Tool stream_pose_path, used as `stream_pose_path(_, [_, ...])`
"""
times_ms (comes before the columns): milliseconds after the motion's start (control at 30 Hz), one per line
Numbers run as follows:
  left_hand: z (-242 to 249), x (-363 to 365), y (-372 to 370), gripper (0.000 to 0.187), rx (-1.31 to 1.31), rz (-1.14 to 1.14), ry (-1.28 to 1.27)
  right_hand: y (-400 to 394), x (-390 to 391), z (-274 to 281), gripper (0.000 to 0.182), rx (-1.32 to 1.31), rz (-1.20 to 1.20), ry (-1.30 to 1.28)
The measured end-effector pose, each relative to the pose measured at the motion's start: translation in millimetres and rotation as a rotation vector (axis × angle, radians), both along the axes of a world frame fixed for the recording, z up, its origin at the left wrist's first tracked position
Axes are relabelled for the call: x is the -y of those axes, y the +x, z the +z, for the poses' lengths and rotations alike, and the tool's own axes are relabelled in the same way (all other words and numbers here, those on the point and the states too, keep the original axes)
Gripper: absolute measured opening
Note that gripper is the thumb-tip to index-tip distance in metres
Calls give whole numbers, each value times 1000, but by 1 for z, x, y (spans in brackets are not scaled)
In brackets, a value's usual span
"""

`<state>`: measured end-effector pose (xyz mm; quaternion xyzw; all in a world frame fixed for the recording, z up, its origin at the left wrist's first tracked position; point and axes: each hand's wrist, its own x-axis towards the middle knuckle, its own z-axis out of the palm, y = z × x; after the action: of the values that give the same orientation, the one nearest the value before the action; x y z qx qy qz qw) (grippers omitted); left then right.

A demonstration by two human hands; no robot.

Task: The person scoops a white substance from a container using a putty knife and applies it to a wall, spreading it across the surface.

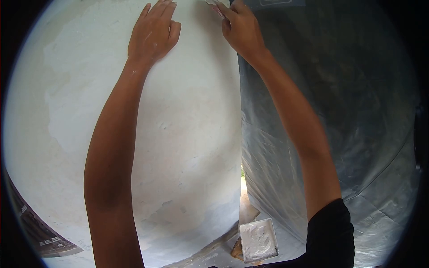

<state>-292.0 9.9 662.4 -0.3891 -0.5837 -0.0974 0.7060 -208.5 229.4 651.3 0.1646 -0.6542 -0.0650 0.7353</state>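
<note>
My left hand point(154, 33) lies flat on a large, curved, off-white panel point(178, 120), fingers stretched toward the top of the view. White smears mark its back and wrist. At the panel's upper right edge, my right hand point(243, 29) is closed around a putty knife point(217, 8) coated with whitish paste. The frame's top edge cuts off part of this tool, and its blade's contact with the panel is hard to make out. Patchy lighter and greyer areas show across the panel.
Clear plastic sheeting point(371, 147) covers a dark surface right of the panel. Below, a square container point(258, 240) of white putty stands near the panel's lower right edge. A dark curved part with light markings point(44, 234) sits at lower left.
</note>
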Motion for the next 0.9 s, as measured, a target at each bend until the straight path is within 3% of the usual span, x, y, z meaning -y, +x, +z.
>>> stream_pose_path(67, [1,0,1,49,-9,4,-1,-12,2,1,32,-95,-230,104])
stream_pose_path(100, [1,0,1,49,-6,6,3,-19,2,2,32,-97,-228,104])
stream_pose_path(267, [0,-1,-1,48,-11,19,16,-50,-13,1,42,32,-19,147])
stream_pose_path(567, [1,0,1,48,-19,0,25,-33,-26,-36,41,196,17,190])
stream_pose_path(767, [1,-1,2,50,-26,43,21,-8,-22,-88,46,219,43,167])
stream_pose_path(900, [2,0,2,49,-19,30,21,11,-13,-72,48,165,70,130])
